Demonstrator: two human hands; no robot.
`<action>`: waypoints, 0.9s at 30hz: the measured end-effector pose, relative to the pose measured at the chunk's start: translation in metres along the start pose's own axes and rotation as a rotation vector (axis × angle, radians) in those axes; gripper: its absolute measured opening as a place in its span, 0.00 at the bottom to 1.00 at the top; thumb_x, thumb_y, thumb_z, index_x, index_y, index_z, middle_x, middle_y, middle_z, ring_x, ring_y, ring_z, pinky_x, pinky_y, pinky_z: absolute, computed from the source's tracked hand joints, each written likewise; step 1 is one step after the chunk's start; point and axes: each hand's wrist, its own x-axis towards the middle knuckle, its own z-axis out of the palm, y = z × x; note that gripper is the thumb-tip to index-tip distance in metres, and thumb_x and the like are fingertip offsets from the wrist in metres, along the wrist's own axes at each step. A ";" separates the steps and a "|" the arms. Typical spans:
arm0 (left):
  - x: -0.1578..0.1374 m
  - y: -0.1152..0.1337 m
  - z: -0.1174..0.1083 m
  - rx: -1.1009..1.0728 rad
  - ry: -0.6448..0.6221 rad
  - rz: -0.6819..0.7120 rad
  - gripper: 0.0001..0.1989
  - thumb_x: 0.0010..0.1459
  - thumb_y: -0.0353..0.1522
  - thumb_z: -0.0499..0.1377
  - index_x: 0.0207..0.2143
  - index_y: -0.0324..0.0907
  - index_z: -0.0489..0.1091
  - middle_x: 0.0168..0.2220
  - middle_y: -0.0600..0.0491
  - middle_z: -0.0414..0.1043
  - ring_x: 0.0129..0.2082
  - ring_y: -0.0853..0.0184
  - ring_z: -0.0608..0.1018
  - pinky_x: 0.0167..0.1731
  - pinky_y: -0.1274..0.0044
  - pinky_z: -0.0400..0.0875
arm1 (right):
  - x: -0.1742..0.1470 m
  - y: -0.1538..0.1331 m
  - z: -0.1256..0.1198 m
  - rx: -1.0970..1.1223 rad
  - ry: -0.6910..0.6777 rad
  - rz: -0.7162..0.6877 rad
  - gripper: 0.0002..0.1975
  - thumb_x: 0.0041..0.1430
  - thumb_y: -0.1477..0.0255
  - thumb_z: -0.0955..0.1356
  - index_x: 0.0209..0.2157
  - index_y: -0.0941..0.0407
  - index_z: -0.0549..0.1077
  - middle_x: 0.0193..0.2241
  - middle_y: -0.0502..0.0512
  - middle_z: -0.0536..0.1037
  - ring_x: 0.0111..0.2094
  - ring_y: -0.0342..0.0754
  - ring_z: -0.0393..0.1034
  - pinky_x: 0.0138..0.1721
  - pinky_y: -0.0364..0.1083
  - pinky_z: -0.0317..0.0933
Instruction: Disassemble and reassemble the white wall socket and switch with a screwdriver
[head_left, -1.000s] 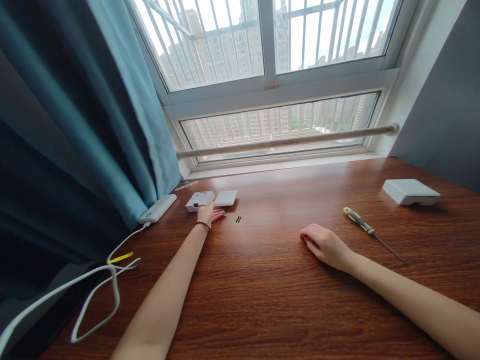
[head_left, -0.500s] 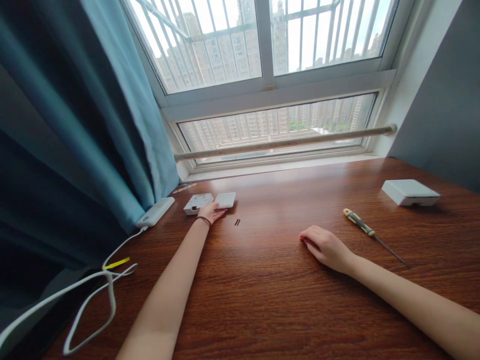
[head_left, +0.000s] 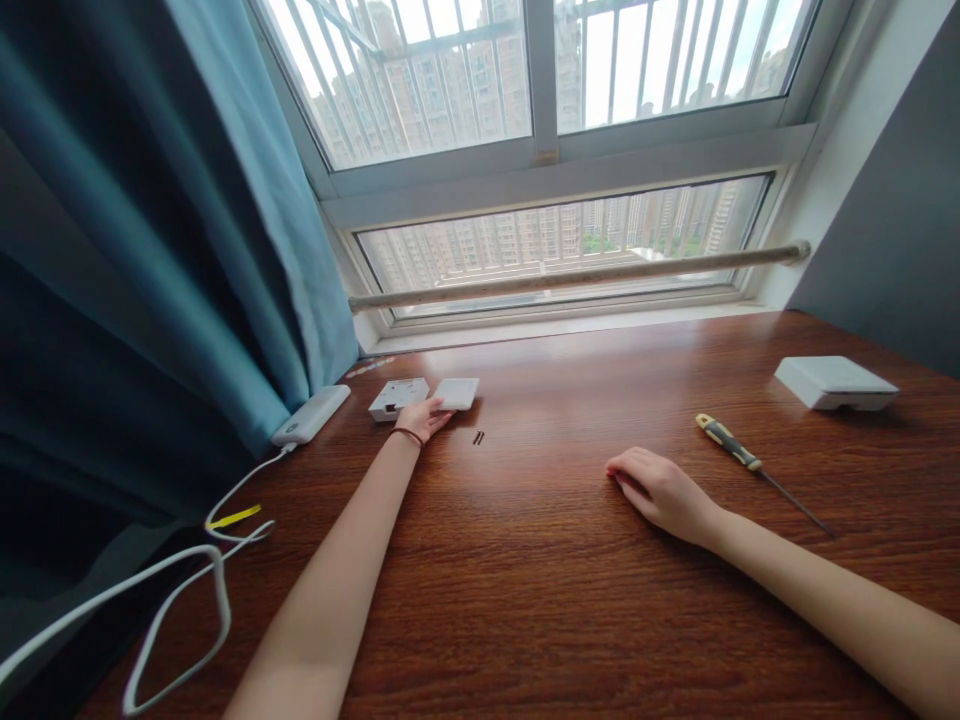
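My left hand (head_left: 424,416) reaches to the far left of the table, its thumb and fingers closed on the near-left edge of a white square switch plate (head_left: 457,393). Just left of that hand lies a white square back box (head_left: 397,397), its open side up, partly covered by the fingers. Two small dark screws (head_left: 478,438) rest on the wood close to the plate. My right hand (head_left: 651,485) lies on the table with loosely curled fingers and nothing visible in them. To its right is a screwdriver (head_left: 727,442) with a yellow and grey handle.
Another white box (head_left: 836,382) stands at the far right of the wooden table (head_left: 525,580). Along the left edge lie a white power strip (head_left: 312,414), a white cable (head_left: 219,580) and a yellow tie (head_left: 235,517). A blue curtain (head_left: 247,250) hangs there; the window is behind.
The camera view has shifted slightly. My left hand still holds the plate beside the box, and my right hand stays curled on the table.
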 end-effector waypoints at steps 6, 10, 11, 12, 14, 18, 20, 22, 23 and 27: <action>-0.031 -0.002 0.023 -0.001 -0.120 0.058 0.11 0.58 0.30 0.55 0.43 0.36 0.65 0.38 0.50 0.70 0.33 0.70 0.74 0.30 0.76 0.72 | -0.001 0.002 0.002 0.112 0.049 0.090 0.08 0.58 0.76 0.61 0.38 0.55 0.68 0.34 0.56 0.74 0.35 0.49 0.68 0.39 0.50 0.65; -0.075 -0.024 0.058 -0.010 -0.283 0.055 0.04 0.53 0.24 0.58 0.34 0.35 0.66 0.27 0.51 0.71 0.24 0.72 0.75 0.23 0.83 0.69 | 0.001 0.004 0.002 0.456 0.133 0.315 0.08 0.58 0.70 0.63 0.39 0.55 0.68 0.36 0.56 0.75 0.35 0.48 0.72 0.39 0.50 0.67; -0.089 -0.033 0.067 -0.012 -0.327 0.049 0.05 0.52 0.25 0.59 0.33 0.36 0.65 0.26 0.52 0.72 0.23 0.72 0.76 0.22 0.83 0.70 | 0.002 0.004 0.002 0.566 0.156 0.366 0.10 0.58 0.68 0.63 0.40 0.55 0.67 0.37 0.57 0.74 0.36 0.49 0.72 0.39 0.50 0.67; -0.104 -0.044 0.076 -0.013 -0.369 0.043 0.07 0.50 0.25 0.60 0.31 0.38 0.64 0.26 0.52 0.72 0.23 0.71 0.76 0.22 0.83 0.70 | 0.003 0.003 0.001 0.681 0.179 0.410 0.12 0.57 0.66 0.64 0.42 0.55 0.66 0.39 0.58 0.74 0.37 0.49 0.72 0.40 0.50 0.67; -0.136 -0.068 0.091 -0.016 -0.435 0.035 0.10 0.48 0.27 0.62 0.31 0.40 0.63 0.27 0.53 0.73 0.23 0.70 0.77 0.22 0.82 0.70 | 0.005 0.000 0.000 0.910 0.214 0.486 0.19 0.55 0.63 0.66 0.46 0.55 0.62 0.44 0.60 0.71 0.38 0.50 0.73 0.40 0.51 0.67; -0.186 -0.113 0.104 0.003 -0.516 0.003 0.14 0.46 0.30 0.63 0.34 0.41 0.61 0.29 0.51 0.75 0.24 0.68 0.78 0.24 0.80 0.72 | 0.006 -0.008 -0.001 1.205 0.212 0.560 0.21 0.54 0.62 0.66 0.48 0.54 0.61 0.47 0.59 0.70 0.40 0.50 0.71 0.39 0.49 0.66; -0.199 -0.126 0.104 0.045 -0.568 -0.018 0.17 0.46 0.32 0.64 0.34 0.42 0.59 0.29 0.52 0.75 0.24 0.67 0.79 0.25 0.77 0.73 | 0.004 -0.010 0.000 1.202 0.231 0.571 0.20 0.52 0.65 0.69 0.45 0.56 0.64 0.43 0.57 0.73 0.42 0.50 0.70 0.40 0.48 0.64; -0.205 -0.131 0.102 0.089 -0.635 -0.017 0.19 0.46 0.33 0.64 0.35 0.43 0.57 0.30 0.51 0.75 0.24 0.65 0.79 0.26 0.75 0.73 | 0.003 -0.010 0.000 1.171 0.262 0.593 0.19 0.48 0.68 0.71 0.42 0.57 0.67 0.39 0.56 0.75 0.41 0.50 0.69 0.40 0.47 0.63; -0.206 -0.132 0.102 0.114 -0.671 -0.015 0.19 0.46 0.34 0.64 0.36 0.43 0.56 0.30 0.51 0.76 0.24 0.64 0.79 0.27 0.75 0.73 | 0.003 -0.010 0.000 1.167 0.270 0.601 0.18 0.47 0.69 0.71 0.41 0.57 0.67 0.38 0.55 0.75 0.40 0.50 0.69 0.39 0.47 0.63; -0.202 -0.123 0.101 0.261 -0.774 0.002 0.18 0.49 0.37 0.62 0.36 0.41 0.57 0.29 0.49 0.75 0.24 0.64 0.79 0.26 0.74 0.73 | 0.005 -0.008 -0.003 1.200 0.265 0.614 0.17 0.46 0.69 0.71 0.39 0.58 0.67 0.35 0.55 0.76 0.37 0.50 0.70 0.37 0.47 0.63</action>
